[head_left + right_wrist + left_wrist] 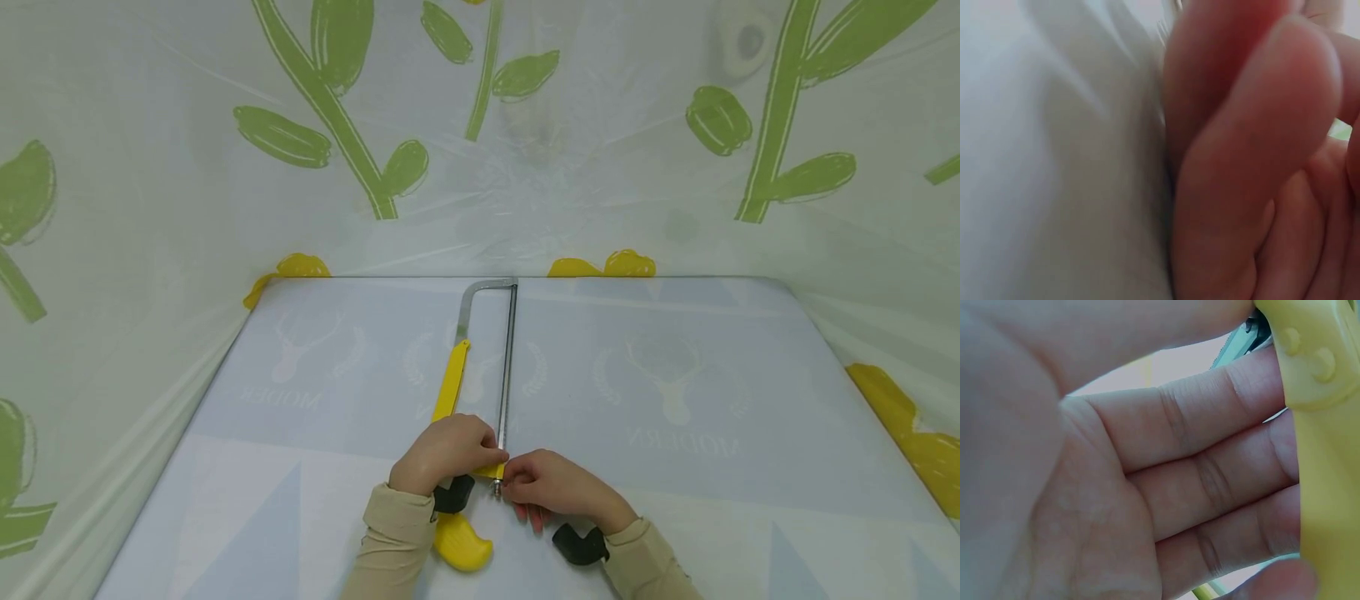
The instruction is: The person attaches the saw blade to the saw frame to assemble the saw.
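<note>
A hacksaw (pixel 450 379) lies on the table, its grey bow at the far end and its blade (pixel 507 367) along the right side. My left hand (pixel 450 450) holds the yellow frame beside the blade's near end. In the left wrist view the fingers (pixel 1197 425) lie against the yellow handle (pixel 1329 469), whose rounded butt shows below the left wrist in the head view. At the blade's near end, my right hand (pixel 558 485) pinches a small metal wing nut (pixel 497 488). The right wrist view shows curled fingers (pixel 1254 131) close to the table; the nut is hidden there.
The table (pixel 712 500) has a pale cover with faint deer prints. A white sheet (pixel 600 192) with green leaves hangs behind and at both sides. Black wrist-worn pieces (pixel 579 546) sit at both wrists.
</note>
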`<state>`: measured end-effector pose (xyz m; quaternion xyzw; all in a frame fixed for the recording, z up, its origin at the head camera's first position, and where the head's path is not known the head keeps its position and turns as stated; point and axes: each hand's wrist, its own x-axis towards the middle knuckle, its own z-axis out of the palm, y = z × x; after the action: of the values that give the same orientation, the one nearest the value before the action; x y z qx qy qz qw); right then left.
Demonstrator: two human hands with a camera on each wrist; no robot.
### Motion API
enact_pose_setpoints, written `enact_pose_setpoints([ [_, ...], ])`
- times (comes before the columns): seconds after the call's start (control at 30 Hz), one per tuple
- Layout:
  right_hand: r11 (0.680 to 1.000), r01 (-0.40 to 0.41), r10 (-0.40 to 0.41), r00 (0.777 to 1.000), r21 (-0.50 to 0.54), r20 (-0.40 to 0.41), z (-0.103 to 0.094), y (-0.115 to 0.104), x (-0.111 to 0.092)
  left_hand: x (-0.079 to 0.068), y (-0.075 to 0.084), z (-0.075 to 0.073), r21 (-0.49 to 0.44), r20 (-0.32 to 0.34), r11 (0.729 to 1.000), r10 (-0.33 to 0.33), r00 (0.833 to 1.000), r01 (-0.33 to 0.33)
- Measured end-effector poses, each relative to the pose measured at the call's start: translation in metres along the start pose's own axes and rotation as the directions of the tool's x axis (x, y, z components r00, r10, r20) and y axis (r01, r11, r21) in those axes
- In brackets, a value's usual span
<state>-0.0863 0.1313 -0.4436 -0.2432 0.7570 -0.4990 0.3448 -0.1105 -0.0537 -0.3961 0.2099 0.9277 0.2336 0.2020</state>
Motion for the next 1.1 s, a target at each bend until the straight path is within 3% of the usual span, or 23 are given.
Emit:
enact_pose_setpoints([
  [0.63,1.000,-0.003,0.003,1.000,0.000,-0.030,0.0002,-0.0007,-0.0006,-0.0021,-0.0003,-0.0014,-0.020,0.000,1.000,-0.001,1.000,0.001],
  [1.1,0.996,-0.084,0.080,0.991,-0.031,-0.104,0.0016,-0.0054,-0.0010,0.0012,-0.0001,0.0012,-0.018,-0.002,1.000,-0.015,1.000,0.015],
])
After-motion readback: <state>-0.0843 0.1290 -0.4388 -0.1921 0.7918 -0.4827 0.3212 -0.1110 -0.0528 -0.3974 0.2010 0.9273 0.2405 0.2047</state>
